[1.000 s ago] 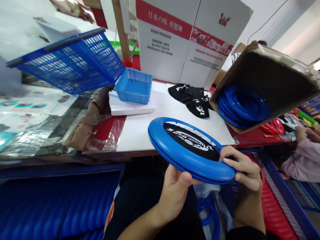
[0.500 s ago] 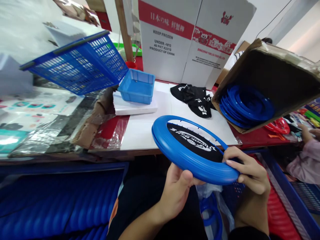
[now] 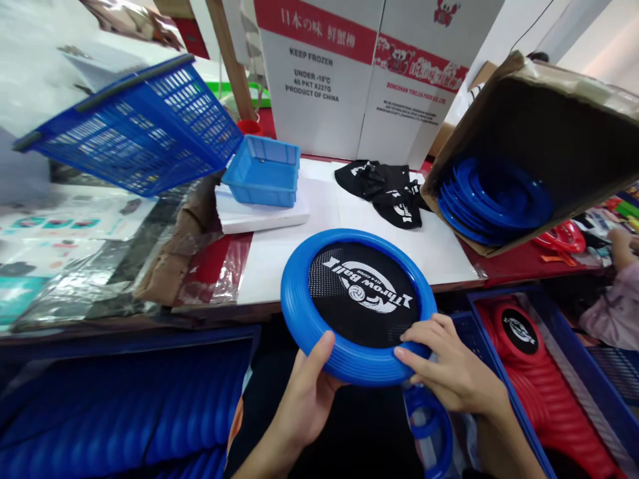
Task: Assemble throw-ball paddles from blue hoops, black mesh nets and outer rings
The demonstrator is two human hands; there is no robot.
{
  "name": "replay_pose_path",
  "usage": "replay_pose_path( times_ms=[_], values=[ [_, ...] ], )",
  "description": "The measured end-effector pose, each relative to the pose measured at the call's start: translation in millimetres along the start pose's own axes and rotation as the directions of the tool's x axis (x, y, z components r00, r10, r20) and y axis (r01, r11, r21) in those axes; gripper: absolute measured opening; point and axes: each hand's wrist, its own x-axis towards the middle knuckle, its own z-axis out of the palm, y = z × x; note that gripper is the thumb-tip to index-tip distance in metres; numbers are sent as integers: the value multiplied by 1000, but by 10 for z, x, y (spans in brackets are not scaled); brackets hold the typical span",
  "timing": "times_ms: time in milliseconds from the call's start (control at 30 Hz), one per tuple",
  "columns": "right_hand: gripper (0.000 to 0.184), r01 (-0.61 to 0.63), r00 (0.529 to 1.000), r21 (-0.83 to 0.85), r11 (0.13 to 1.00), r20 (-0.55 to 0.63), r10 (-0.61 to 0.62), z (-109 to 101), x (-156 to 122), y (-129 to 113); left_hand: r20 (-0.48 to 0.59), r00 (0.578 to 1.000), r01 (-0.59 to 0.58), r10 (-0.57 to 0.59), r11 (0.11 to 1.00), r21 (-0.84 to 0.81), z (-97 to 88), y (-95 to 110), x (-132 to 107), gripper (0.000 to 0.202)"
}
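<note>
A blue ring-shaped throw disc (image 3: 304, 313) with a black mesh centre and white "Throw Ball" print is held over the table's front edge, its printed face turned up toward me. My left hand (image 3: 312, 392) grips the near left rim, thumb on top and fingers hidden underneath. At the near right rim, my right hand (image 3: 444, 362) is closed on the disc, its fingertips on the upper face beside the mesh. Beyond the disc, several black printed fabric pieces (image 3: 387, 189) lie on the white table surface (image 3: 324, 199).
A tilted carton (image 3: 529, 120) at right holds blue rings (image 3: 489, 199). Left are a light-blue tray (image 3: 262, 176) on white paper and a blue basket (image 3: 140, 126). Crates below hold blue discs (image 3: 124, 412) and red discs (image 3: 544, 392). Another person's sleeve (image 3: 612, 309) shows far right.
The disc has turned from a steep slant to face me more squarely, with the far rim now seated around the mesh. Both hands moved left with it; my left thumb now lies over the rim.
</note>
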Motion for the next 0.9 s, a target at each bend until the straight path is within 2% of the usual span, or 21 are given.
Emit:
replay_pose_path(
  times_ms=[133,267,367,400,433,467,500,533,567,600,633,667,700,767,900],
  values=[
    [35,-37,998,-91,995,-46,33,332,-82,-73,-184,983,-4,3,1000,-5,-57,-70,191,57],
    [42,-130,989,-59,990,-77,125,612,-256,-68,-271,962,-32,23,999,-30,-138,-219,382,51],
    [47,-276,951,52,960,-130,281,904,-417,-124,-295,954,-67,53,997,-39,-203,-337,480,49],
    [49,-359,907,122,925,-185,377,1023,-445,-166,-301,952,-80,65,996,-39,-218,-372,502,50],
    [51,-454,825,222,863,-260,501,1144,-448,-219,-305,949,-91,76,995,-36,-227,-405,521,51],
    [53,-537,691,360,763,-331,642,1260,-420,-278,-308,947,-102,87,994,-32,-233,-438,539,53],
    [56,-572,502,533,624,-374,780,1361,-360,-339,-307,947,-110,97,994,-26,-235,-470,557,55],
    [60,-529,288,717,454,-352,891,1441,-273,-396,-299,948,-117,105,993,-22,-235,-503,576,57],
    [64,-397,105,877,270,-249,963,1495,-167,-443,-285,952,-124,114,992,-18,-235,-537,597,60],
    [65,-217,4,971,95,-96,995,1523,-53,-476,-272,955,-131,123,991,-15,-237,-573,620,62],
    [66,-52,-12,997,-55,55,998,1527,58,-492,-260,957,-138,131,990,-11,-241,-609,644,64],
    [66,67,-4,987,-148,149,989,1511,154,-492,-252,957,-149,142,989,-7,-247,-647,668,65],
    [65,144,6,969,-198,200,980,1481,227,-477,-244,957,-163,156,987,-5,-257,-684,691,65],
    [58,211,9,949,-236,240,971,1407,295,-422,-231,956,-188,182,982,-7,-280,-760,728,64],
    [45,223,19,931,-288,291,956,1304,217,-300,-210,960,-192,183,981,-21,-314,-908,761,56]
  ],
)
